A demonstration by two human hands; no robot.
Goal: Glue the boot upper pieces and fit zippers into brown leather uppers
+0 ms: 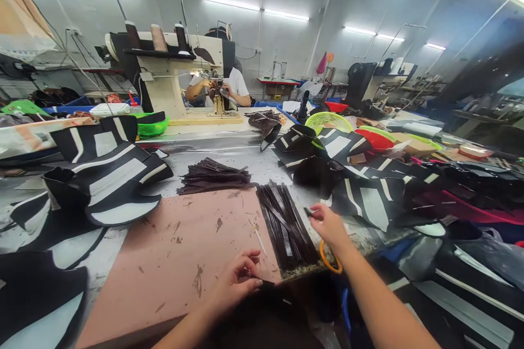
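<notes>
My left hand point(244, 274) is over the near right corner of a pink board point(164, 251), thumb and fingers closed on a dark strip point(267, 282), of which only a short end shows. Out to the right, my right hand point(327, 224) pinches a small dark piece point(308, 211) between thumb and fingertips. Between the hands lies a bundle of long dark strips point(286, 223) beside the board. A second pile of dark strips point(215, 174) rests at the board's far edge. A thin white stick-like tool point(259, 240) lies on the board near my left hand.
Black shaped pieces with white patches point(118, 174) are heaped on the left, with more point(368, 196) on the right. An orange ring point(329, 257) is at the table edge under my right wrist. Behind stand a sewing machine point(176, 76) and a co-worker point(237, 84).
</notes>
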